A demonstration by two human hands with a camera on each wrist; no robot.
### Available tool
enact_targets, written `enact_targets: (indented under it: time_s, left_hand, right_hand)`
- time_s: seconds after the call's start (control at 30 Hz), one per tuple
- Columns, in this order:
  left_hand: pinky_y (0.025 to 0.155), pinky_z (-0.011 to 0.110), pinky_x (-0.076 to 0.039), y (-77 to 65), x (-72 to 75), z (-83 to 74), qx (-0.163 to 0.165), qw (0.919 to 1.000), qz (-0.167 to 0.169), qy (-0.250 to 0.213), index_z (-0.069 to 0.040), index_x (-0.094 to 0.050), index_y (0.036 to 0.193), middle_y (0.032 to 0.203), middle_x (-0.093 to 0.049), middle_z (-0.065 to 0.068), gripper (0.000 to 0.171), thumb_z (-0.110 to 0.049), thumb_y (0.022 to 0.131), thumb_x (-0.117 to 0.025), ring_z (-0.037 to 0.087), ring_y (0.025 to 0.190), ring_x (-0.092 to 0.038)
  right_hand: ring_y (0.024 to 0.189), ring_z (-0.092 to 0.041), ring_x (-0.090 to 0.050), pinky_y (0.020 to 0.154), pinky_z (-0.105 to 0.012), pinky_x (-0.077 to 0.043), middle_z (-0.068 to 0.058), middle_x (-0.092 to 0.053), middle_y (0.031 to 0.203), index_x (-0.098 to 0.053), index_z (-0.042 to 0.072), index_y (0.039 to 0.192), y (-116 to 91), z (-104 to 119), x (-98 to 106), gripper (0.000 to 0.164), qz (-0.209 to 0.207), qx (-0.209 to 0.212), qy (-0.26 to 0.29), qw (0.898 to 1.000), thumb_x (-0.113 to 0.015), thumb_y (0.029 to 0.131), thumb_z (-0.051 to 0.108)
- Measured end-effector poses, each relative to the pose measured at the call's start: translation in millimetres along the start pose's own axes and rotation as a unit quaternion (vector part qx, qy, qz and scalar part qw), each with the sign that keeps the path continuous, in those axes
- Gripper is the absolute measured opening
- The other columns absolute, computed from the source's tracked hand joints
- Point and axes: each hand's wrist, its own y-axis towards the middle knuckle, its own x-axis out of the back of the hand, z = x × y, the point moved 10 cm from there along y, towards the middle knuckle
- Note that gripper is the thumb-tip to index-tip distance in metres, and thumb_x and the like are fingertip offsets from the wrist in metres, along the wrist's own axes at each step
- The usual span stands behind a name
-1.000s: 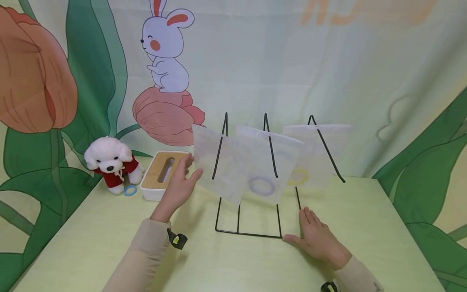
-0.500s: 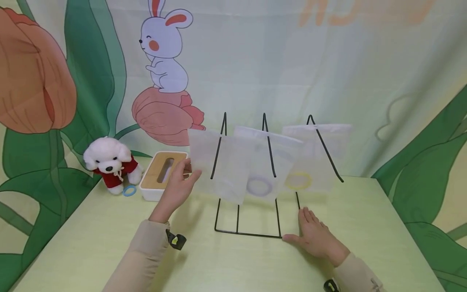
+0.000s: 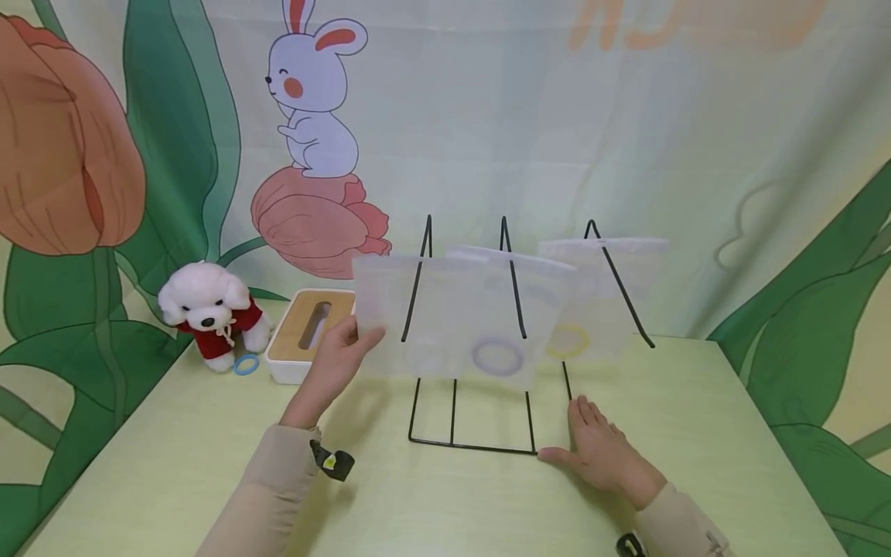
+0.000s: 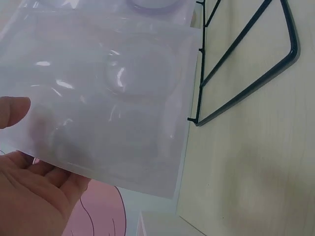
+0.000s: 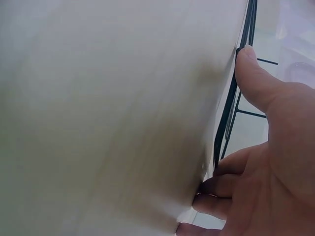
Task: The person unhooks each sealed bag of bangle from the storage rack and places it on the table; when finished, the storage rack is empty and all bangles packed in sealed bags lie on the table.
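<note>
A black wire rack (image 3: 473, 447) stands on the table with three translucent bags on its prongs. My left hand (image 3: 334, 365) is at the side edge of the left bag (image 3: 437, 309), its thumb in front and its other fingers behind. In the left wrist view a finger shows faintly through that bag (image 4: 128, 123), along with a pale ring shape. The middle bag (image 3: 511, 309) shows a purple ring (image 3: 497, 357); the right one (image 3: 626, 286) shows a yellow ring (image 3: 567, 341). My right hand (image 3: 605, 456) rests with straight fingers at the rack's front right corner.
On the left sit a white plush dog (image 3: 212, 309) in red, a small blue ring (image 3: 246, 364) and a white box (image 3: 292, 373) with a wooden slotted lid. A printed curtain (image 3: 452, 116) hangs behind the table (image 3: 445, 510).
The left bag has turned from slanted to nearly square, its left edge coming nearer. My left hand has shifted slightly left and down with that edge. The right hand stays at the rack corner.
</note>
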Motion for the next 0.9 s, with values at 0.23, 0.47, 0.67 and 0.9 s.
enact_targets:
  time_s: [0.23,0.47,0.67,0.9]
  left_hand:
    - [0.101,0.047,-0.040,-1.2,-2.8,4.8,0.014,0.9993,0.016,-0.032,-0.004,-0.057,0.131,0.133,-0.058,0.010,0.051,-0.039,0.095,-0.062,0.025,0.122,-0.050]
    - [0.102,0.047,-0.039,-5.5,-5.5,-1.0,-0.002,0.9991,0.033,-0.026,-0.005,-0.059,0.130,0.131,-0.060,0.008,0.051,-0.042,0.094,-0.062,0.023,0.122,-0.050]
    - [0.096,0.040,-0.040,-8.0,-6.0,-2.0,-0.004,0.9987,0.041,-0.030,-0.005,-0.066,0.123,0.123,-0.065,0.006,0.047,-0.041,0.094,-0.063,0.019,0.113,-0.054]
    - [0.063,0.030,-0.029,-10.1,-3.9,-4.8,0.005,0.9994,0.032,-0.016,0.004,-0.070,0.088,0.064,-0.037,-0.004,0.046,-0.042,0.093,-0.064,0.015,0.071,-0.036]
  right_hand:
    - [0.140,-0.052,-0.015,0.102,-0.071,-0.021,-0.035,-0.012,0.153,-0.016,-0.017,0.146,2,-3,-4,0.106,-0.002,-0.001,-0.008,1.000,-0.051,0.090,0.065]
    - [0.140,-0.052,-0.014,0.102,-0.072,-0.020,-0.035,-0.011,0.153,-0.014,-0.017,0.146,1,-3,-6,0.106,0.002,-0.004,-0.012,1.000,-0.051,0.090,0.065]
    - [0.141,-0.050,-0.014,0.102,-0.072,-0.020,-0.034,-0.010,0.154,-0.014,-0.016,0.147,1,-4,-7,0.108,0.007,-0.010,-0.017,1.000,-0.049,0.089,0.067]
    - [0.140,-0.051,-0.014,0.102,-0.073,-0.020,-0.035,-0.010,0.154,-0.014,-0.017,0.147,0,0,-6,0.108,0.013,-0.009,-0.025,1.000,-0.048,0.089,0.068]
